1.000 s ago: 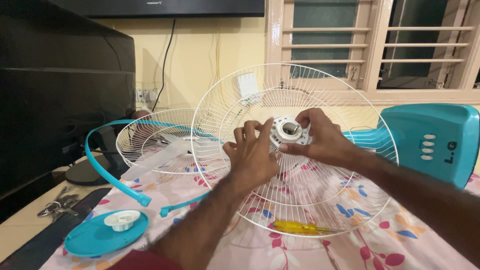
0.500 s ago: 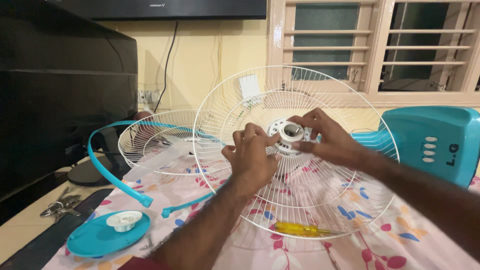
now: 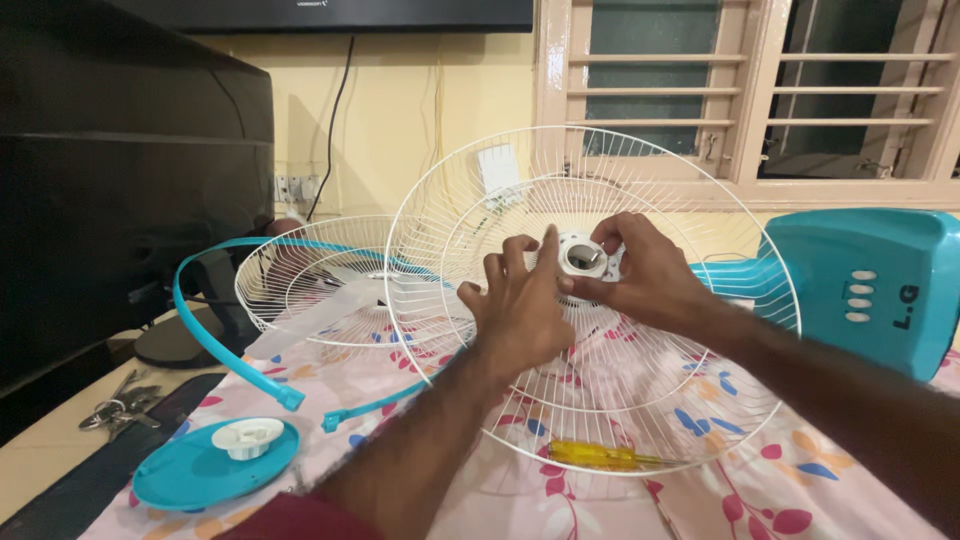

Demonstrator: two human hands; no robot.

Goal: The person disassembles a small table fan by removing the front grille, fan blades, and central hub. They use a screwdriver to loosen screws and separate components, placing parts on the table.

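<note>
Both hands meet at the centre of a large white wire fan guard (image 3: 600,400) that stands tilted, its lower rim down on the floral cloth (image 3: 800,480) and its upper rim leaning away toward the window. The right hand (image 3: 650,275) curls around a round white plastic hub nut (image 3: 583,256) at the middle of the guard, thumb below and fingers over the top, pinching it. The left hand (image 3: 520,310) comes up from below, its fingers spread narrowly and pressed against the left edge of the same hub, the index finger lying along its rim. Whether the left hand grips the hub or only steadies it cannot be told.

Just below the guard's lower rim, behind the wires, a yellow-handled screwdriver (image 3: 590,455) lies on the cloth. To the right stands the teal fan body (image 3: 860,285) with a column of white buttons, its neck reaching in behind the guard. To the left a second white wire guard (image 3: 310,285) lies on the cloth with pale fan blades (image 3: 340,305) seen through it, and a teal plastic rim band (image 3: 215,340) curves around it, open at its ends. Nearer, at lower left, a round teal cap (image 3: 190,480) carries a small white knob (image 3: 247,437). A bunch of keys (image 3: 115,408) lies on the surface by the dark cabinet (image 3: 120,180).
</note>
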